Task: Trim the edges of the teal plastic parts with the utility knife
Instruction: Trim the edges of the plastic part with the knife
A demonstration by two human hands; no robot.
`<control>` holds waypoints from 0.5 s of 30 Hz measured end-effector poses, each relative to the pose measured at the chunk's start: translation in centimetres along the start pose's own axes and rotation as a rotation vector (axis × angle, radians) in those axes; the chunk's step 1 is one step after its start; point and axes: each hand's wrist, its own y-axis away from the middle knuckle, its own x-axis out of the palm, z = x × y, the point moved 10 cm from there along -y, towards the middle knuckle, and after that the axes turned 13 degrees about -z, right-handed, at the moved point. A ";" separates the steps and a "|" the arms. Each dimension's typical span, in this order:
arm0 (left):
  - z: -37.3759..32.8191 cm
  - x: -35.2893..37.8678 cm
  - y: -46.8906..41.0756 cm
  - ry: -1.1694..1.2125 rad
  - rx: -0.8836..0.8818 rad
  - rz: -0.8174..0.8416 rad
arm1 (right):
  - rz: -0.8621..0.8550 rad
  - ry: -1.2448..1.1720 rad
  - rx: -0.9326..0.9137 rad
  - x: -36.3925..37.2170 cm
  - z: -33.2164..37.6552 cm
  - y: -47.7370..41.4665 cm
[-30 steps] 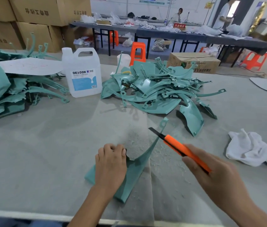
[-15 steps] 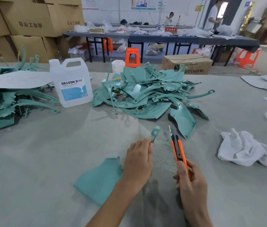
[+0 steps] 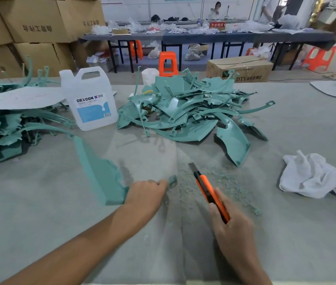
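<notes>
My left hand [image 3: 146, 194] grips a curved teal plastic part [image 3: 99, 173] at its near end. The part sweeps up and away to the left, and a small tab of it [image 3: 172, 180] shows past my fingertips. My right hand [image 3: 231, 231] is shut on an orange utility knife [image 3: 208, 190], blade out and pointing away from me, a little to the right of the part and not touching it. Teal shavings [image 3: 224, 182] lie scattered on the grey table around the blade. A heap of teal parts [image 3: 187, 108] lies beyond.
A second pile of teal parts [image 3: 8, 128] under a white sheet sits at the left. A white DEXCON jug [image 3: 90, 99] stands between the piles. A white rag [image 3: 315, 175] lies at the right. Cardboard boxes, orange stools and people at a far table fill the background.
My left hand has turned the teal part so that its long end now swings out to the left. The knife has drawn slightly to the right, away from the part's tab.
</notes>
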 end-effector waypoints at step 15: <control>-1.1 -1.5 0.6 -0.069 0.005 -0.133 | 0.143 0.044 -0.168 2.1 1.4 1.1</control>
